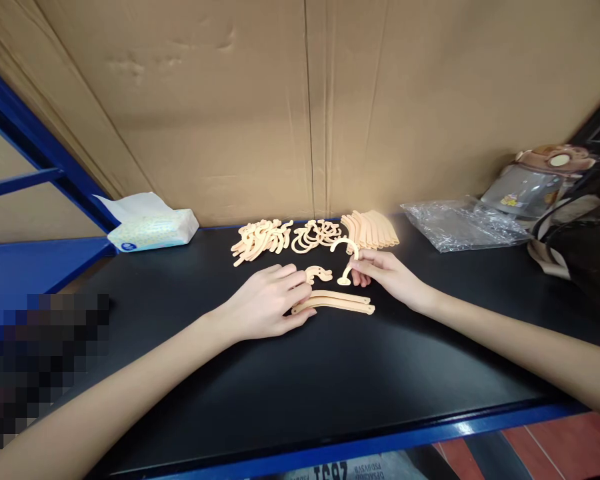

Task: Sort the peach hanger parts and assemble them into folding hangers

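My right hand (377, 268) pinches a peach plastic hook (356, 252) by its stem, and the hook stands upright with its curve opening left. Below it, two long, slightly curved plastic strips (337, 301) lie side by side on the black table. At their left end, my left hand (270, 301) has its thumb below and its fingers above, closed around the strip ends; its grip is partly hidden. Small curved pieces (321, 274) with holes lie just beyond the left fingertips.
Along the back sit a pile of short curved pieces (263, 239), a pile of hooks (316, 233) and a row of long strips (373, 230). A tissue pack (155, 230) is at left. Right are a clear plastic bag (460, 223), a bottle (525, 183) and a dark bag (580, 247).
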### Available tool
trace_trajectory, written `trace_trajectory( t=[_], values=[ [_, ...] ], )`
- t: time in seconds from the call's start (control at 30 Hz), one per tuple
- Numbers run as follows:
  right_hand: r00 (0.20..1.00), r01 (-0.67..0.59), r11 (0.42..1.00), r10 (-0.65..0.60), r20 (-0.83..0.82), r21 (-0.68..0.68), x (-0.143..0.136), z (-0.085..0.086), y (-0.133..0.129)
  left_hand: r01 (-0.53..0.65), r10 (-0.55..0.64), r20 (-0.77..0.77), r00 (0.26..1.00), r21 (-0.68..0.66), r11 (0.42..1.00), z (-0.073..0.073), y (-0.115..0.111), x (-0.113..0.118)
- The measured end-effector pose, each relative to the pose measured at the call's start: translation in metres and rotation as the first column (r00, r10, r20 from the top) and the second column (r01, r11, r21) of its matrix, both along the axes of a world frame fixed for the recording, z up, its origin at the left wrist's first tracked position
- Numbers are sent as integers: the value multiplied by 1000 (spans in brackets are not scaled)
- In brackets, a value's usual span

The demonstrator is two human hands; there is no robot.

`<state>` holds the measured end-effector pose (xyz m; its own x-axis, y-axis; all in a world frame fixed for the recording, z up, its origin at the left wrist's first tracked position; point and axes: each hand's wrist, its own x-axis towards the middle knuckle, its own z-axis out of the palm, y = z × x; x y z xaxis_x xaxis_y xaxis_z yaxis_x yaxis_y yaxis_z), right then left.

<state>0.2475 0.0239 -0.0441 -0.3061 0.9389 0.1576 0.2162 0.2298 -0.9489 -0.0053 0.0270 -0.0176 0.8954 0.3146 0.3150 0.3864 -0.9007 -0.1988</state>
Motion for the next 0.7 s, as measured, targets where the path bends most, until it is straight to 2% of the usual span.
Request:
trace_trajectory(
  t=[0.2, 0.3, 0.37, 0.43, 0.5, 0.57, 0.63, 0.7],
  values=[
    [1000, -17, 1000, 17, 1, 10, 0, 2, -2, 14, -12, -43, 999, 53, 999, 2, -6, 3],
    [1000, -20, 1000, 20, -1, 7, -1, 2, -2, 3, -1, -37, 999, 34, 999, 3, -7, 3],
    [1000, -20, 1000, 20, -7, 0, -1, 1, -2, -20, 21, 10, 1000, -50, 999, 4, -6, 2],
    [1000, -19, 1000, 19, -15, -9, -1, 1, -1, -64, 90, 107, 990, -227, 972, 6, -5, 2],
    [1000, -19, 1000, 19, -21, -17, 0, 0, -1, -83, 217, 235, 947, -477, 875, 7, -4, 2],
    [1000, -20, 999, 20, -25, -25, 0, 0, -1, -3, 375, 351, 858, -726, 687, 8, -1, 2],
    [999, -21, 999, 21, -28, -30, 0, 0, -1, 182, 525, 436, 730, -866, 466, 8, 2, 2],
    [999, -22, 999, 21, -30, -33, 1, 0, -1, 396, 649, 487, 584, -869, 297, 8, 7, 1]
  ],
)
